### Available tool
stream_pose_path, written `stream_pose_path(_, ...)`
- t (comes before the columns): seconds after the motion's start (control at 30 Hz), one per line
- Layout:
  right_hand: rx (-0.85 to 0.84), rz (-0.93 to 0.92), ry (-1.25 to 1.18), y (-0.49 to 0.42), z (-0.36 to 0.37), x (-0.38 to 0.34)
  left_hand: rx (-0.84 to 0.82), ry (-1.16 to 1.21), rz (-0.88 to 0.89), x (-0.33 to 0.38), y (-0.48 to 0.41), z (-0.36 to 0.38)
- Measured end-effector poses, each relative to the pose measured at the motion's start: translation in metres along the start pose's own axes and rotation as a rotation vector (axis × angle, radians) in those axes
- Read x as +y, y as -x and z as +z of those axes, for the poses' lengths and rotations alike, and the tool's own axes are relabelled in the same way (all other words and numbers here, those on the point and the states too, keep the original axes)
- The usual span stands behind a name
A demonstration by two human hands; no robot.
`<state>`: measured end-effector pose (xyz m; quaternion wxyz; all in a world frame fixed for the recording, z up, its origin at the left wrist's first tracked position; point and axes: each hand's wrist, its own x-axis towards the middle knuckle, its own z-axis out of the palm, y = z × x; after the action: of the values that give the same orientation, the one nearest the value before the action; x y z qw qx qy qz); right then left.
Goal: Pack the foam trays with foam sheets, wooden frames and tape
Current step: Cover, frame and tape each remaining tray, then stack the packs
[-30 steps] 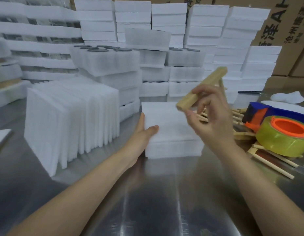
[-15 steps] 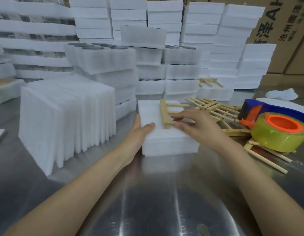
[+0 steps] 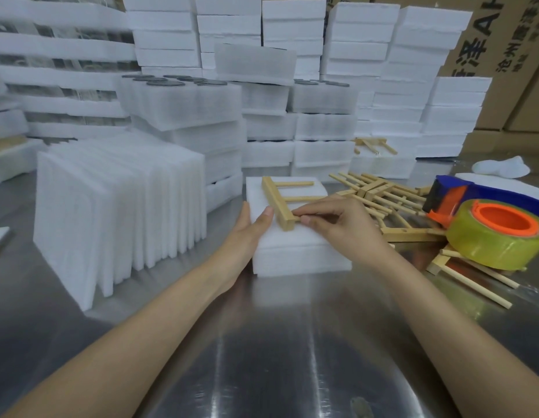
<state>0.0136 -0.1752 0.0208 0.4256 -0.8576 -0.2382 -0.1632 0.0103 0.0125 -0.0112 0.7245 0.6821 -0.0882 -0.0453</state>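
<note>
– Wooden frame (image 3: 277,203), count 1: one thick bar with thin dowels off its right side. It lies flat on top of the foam tray (image 3: 295,254), centre of frame.

– Dowels?

– Two clear, a third under the fingers. Right hand (image 3: 345,226) pinches that near dowel between thumb and forefinger, the other fingers curled.

– Left hand?

– Left hand (image 3: 248,229) lies flat against the tray's left side, fingers straight, thumb resting on the top face just beside the bar. It grips nothing.

– Tray contents?

– Cannot tell; the top is a flat white surface. The tray sits on the metal table (image 3: 292,351).

– Outward, then.

– Right of centre: a loose pile of wooden frames (image 3: 372,193), tangled, no firm count. One more frame (image 3: 373,144) lies on a low foam stack behind it. Tape roll (image 3: 497,236), count 1, yellowish with an orange core, at the right edge, resting on frames. Blue tape dispenser (image 3: 443,191), count 1, touching the roll behind.

– Sheets?

– Foam sheets (image 3: 117,206) stand on edge in one row, left of centre; too many to count surely. Stacked foam trays (image 3: 361,43) fill the top of the frame. Dark round discs (image 3: 165,83) sit in the top of one stack, upper left; at least four are visible. Cardboard boxes (image 3: 503,64), upper right.
</note>
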Motion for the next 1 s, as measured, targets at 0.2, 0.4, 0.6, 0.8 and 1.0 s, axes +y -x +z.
stream_pose_path(0.2, 0.002, 0.026, -0.019, 0.001, 0.0, -0.001, 0.033, 0.0, -0.026, -0.001, -0.001, 0.001)
stream_pose_path(0.4, 0.027, 0.0, 0.032, 0.002, 0.002, 0.0, 0.047, -0.017, -0.03, -0.002, -0.002, 0.001)
stream_pose_path(0.6, 0.117, 0.051, -0.092, 0.002, -0.001, 0.0, 0.135, -0.066, -0.026, -0.005, -0.007, 0.002)
stream_pose_path(0.8, 0.45, 0.237, 0.156, -0.004, -0.057, 0.029, 0.151, 0.045, -0.045, -0.002, -0.007, 0.002)
stream_pose_path(1.0, 0.495, 0.318, 0.378, 0.003, -0.078, 0.039, 0.223, 0.024, 0.046, -0.005, -0.009, 0.004)
